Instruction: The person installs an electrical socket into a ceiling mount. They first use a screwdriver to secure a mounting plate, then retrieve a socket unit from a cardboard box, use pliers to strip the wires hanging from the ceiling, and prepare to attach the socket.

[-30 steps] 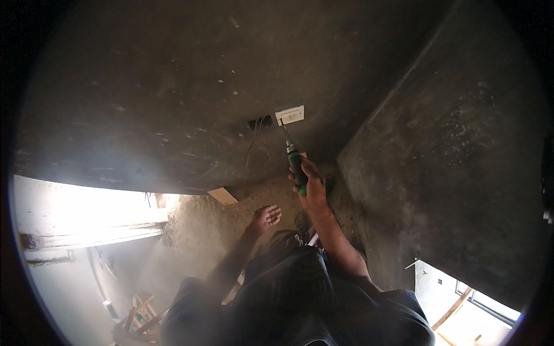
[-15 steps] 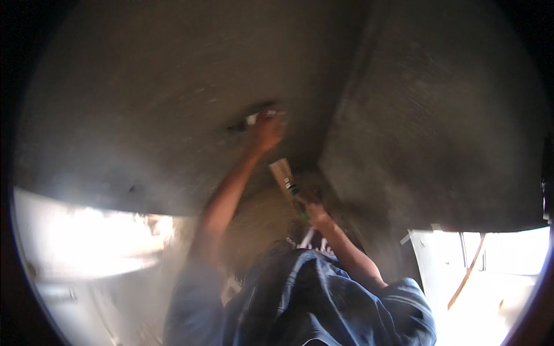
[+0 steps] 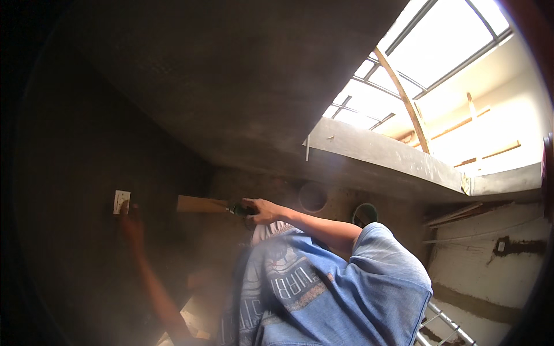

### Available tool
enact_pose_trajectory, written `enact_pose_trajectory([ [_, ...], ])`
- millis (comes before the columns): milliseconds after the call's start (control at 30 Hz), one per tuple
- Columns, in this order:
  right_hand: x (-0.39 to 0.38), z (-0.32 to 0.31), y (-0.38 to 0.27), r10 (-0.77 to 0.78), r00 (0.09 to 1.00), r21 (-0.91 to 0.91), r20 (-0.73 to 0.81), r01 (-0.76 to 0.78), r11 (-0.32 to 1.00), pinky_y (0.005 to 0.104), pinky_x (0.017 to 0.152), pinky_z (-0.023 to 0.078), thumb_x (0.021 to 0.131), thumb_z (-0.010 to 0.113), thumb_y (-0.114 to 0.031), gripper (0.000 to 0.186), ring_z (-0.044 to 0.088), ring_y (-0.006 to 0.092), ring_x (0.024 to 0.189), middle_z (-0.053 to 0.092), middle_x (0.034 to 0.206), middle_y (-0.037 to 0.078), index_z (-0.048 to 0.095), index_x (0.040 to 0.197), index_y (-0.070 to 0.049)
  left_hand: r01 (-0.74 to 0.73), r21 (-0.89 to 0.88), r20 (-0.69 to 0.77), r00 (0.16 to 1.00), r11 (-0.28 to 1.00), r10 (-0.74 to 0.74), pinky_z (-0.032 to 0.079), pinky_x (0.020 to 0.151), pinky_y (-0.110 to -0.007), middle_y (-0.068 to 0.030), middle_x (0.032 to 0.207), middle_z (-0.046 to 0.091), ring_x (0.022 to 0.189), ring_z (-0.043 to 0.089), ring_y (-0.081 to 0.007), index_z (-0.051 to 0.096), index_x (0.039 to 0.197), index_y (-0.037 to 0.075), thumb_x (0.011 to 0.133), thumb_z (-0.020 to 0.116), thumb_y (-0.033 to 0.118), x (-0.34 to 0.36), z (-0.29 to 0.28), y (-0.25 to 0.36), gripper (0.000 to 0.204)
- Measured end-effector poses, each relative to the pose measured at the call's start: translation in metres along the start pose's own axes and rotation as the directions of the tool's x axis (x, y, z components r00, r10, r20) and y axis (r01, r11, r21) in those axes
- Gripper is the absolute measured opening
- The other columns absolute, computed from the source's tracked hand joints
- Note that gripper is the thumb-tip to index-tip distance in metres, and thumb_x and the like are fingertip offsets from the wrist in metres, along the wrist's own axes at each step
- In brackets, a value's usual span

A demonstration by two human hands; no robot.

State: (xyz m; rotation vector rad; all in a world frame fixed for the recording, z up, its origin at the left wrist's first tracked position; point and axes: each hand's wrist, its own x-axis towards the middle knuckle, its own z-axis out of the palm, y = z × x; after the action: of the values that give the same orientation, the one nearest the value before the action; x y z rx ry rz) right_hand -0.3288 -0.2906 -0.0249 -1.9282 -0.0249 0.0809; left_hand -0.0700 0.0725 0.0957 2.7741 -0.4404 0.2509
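Far to the left, my left hand (image 3: 133,222) is raised against a dark wall, its fingers at the edge of a small white rectangular plate (image 3: 122,202) with dark marks. One finger overlaps the plate's face; whether the plate is fixed to the wall I cannot tell. My right hand (image 3: 262,211) is wrapped round the dark green handle of a flat tan-bladed tool (image 3: 199,204). Its blade points left toward the left hand, apart from the plate. Dim light hides the details of my left fingers.
A grey concrete ledge (image 3: 392,147) borders the bright opening at upper right, where a curved wooden strip (image 3: 404,101) leans. Two round buckets, one of them green (image 3: 364,214), stand beyond my right arm. A metal ladder (image 3: 447,326) shows at lower right.
The view has swung, bringing the bright opening and buckets into sight. My left hand now appears farther left, still at the white plate; the tool in my right hand points left instead of up.
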Motion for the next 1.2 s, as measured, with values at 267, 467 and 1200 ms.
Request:
enact_pose_trajectory([
  [267, -0.024, -0.048, -0.043, 0.051, 0.827, 0.024, 0.559, -0.077, 0.997, 0.0404, 0.083, 0.051, 0.076, 0.072, -0.023, 0.05, 0.066, 0.03, 0.092, 0.069, 0.1, 0.02, 0.059, 0.118, 0.001, 0.272, -0.667, 0.664, 0.639, 0.694, 0.388, 0.038, 0.109, -0.041, -0.0214, 0.147, 0.042, 0.136, 0.042, -0.033, 0.04, 0.143, 0.007, 0.099, 0.054, 0.038, -0.175, 0.116, 0.239, 0.055],
  [467, -0.065, -0.098, -0.038, 0.006, 0.814, 0.234, 0.58, -0.174, 0.957, 0.0352, 0.092, 0.047, 0.085, 0.065, -0.018, 0.044, 0.062, 0.022, 0.105, 0.066, 0.113, 0.014, 0.058, 0.124, 0.003, 0.395, -0.559, 0.782, 0.543, 0.729, 0.305, 0.051, 0.058, -0.032, -0.0136, 0.088, 0.066, 0.06, 0.061, -0.0171, 0.039, 0.144, 0.005, 0.089, 0.053, 0.067, -0.198, 0.086, 0.289, 0.084],
  [1200, -0.073, -0.088, 0.012, 0.247, 0.519, -0.252, 0.818, -0.062, 0.966, 0.0289, 0.065, 0.056, 0.095, 0.057, -0.019, 0.037, 0.067, 0.0181, 0.081, 0.069, 0.095, 0.011, 0.056, 0.128, -0.001, 0.868, -0.161, 0.766, -0.19, -0.469, -0.615, 0.054, 0.079, -0.04, -0.0191, 0.101, 0.066, 0.087, 0.066, -0.0279, 0.038, 0.134, -0.005, 0.085, 0.051, 0.062, -0.695, 0.19, 0.343, 0.084],
])
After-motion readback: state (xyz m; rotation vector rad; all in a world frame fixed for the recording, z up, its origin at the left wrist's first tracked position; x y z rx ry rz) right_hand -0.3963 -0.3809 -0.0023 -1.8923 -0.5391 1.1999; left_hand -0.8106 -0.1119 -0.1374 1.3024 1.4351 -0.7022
